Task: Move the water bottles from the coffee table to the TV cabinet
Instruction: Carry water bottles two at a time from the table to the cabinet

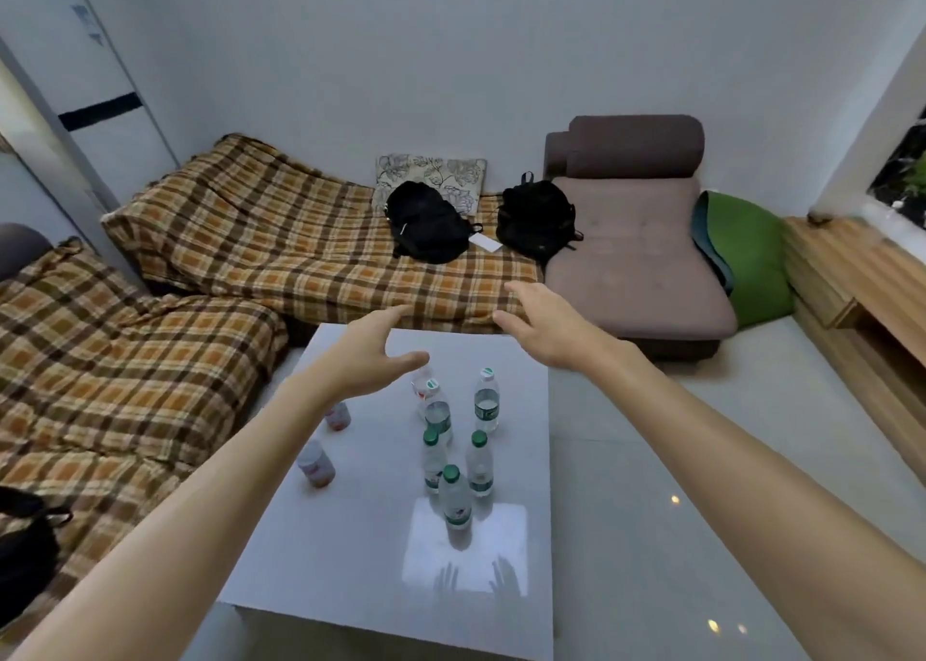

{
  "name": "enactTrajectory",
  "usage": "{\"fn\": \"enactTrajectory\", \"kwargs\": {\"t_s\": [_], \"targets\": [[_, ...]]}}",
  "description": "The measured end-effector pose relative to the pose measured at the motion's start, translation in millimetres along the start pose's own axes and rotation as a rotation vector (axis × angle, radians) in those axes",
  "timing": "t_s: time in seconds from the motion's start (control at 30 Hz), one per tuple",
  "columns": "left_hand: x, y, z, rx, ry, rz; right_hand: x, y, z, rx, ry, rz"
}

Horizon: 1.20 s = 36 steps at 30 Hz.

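Several clear water bottles stand upright on the white coffee table (351, 560). Three have green caps, the nearest (455, 502) in front of the other two (434, 460) (479, 462). Behind them stand white-capped bottles (487, 400) (437, 407), and one more is partly hidden by my left thumb. Two bottles with red labels (315, 462) (337, 416) stand at the table's left side. My left hand (371, 354) hovers open above the far bottles, touching none. My right hand (543, 327) is open too, over the table's far right corner.
A plaid-covered sofa (225, 259) wraps the left and far sides, with two black backpacks (428, 229) (536, 219) on it. A brown chaise (631, 259) and a green cushion (746, 259) lie at the right. A wooden cabinet (862, 284) runs along the right wall. Glossy floor lies to the right.
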<state>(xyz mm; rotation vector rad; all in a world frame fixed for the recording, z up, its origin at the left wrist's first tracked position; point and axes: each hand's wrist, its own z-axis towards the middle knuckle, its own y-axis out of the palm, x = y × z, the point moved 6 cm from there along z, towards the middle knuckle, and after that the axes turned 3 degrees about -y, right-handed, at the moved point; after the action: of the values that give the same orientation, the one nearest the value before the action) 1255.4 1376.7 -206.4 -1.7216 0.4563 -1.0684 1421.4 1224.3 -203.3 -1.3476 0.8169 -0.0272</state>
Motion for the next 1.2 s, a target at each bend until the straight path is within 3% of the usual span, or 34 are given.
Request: {"fn": "enactTrajectory", "kwargs": {"t_s": [0.43, 0.63, 0.77, 0.97, 1.2], "targets": [[-78, 110, 95, -0.278, -0.034, -0.02, 65, 139, 66, -0.235, 0.15, 0.006], [-119, 158, 116, -0.471, -0.039, -0.01, 72, 206, 27, -0.305, 0.296, 0.14], [-145, 180, 149, -0.476, -0.024, 0.043, 74, 242, 3, -0.291, 0.376, 0.131], [-163, 255, 147, -0.683, 0.116, 0.213, 85, 303, -7, -0.351, 0.529, 0.081], [-185, 313, 142, -0.529, 0.113, 0.244, 83, 369, 37, -0.414, 0.551, -0.013]]}}
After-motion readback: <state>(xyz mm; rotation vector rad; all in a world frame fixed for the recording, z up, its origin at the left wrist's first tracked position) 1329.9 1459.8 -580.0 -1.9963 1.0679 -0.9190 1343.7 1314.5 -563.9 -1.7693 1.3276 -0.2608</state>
